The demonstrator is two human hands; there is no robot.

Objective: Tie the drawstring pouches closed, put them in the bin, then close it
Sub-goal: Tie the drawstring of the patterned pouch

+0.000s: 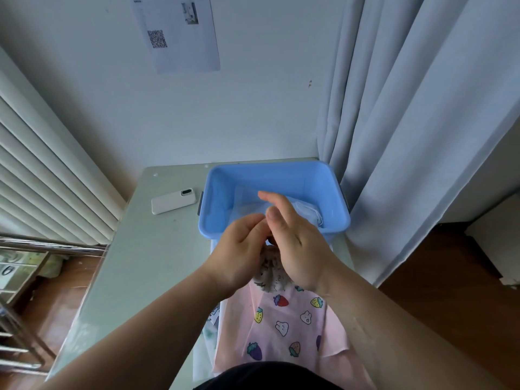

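Head view: a gathered patterned pouch is held above the table, just before the open blue bin. Its neck is gripped by the curled fingers of the left hand; the right hand is stretched forward over it, and whether a cord is pinched cannot be told. At least one pale pouch is already binned; a pink strawberry-and-rabbit pouch lies waiting, and the bin is not yet closed. A QR code is printed on the wall sheet, its text illegible; no brand is readable on the white phone.
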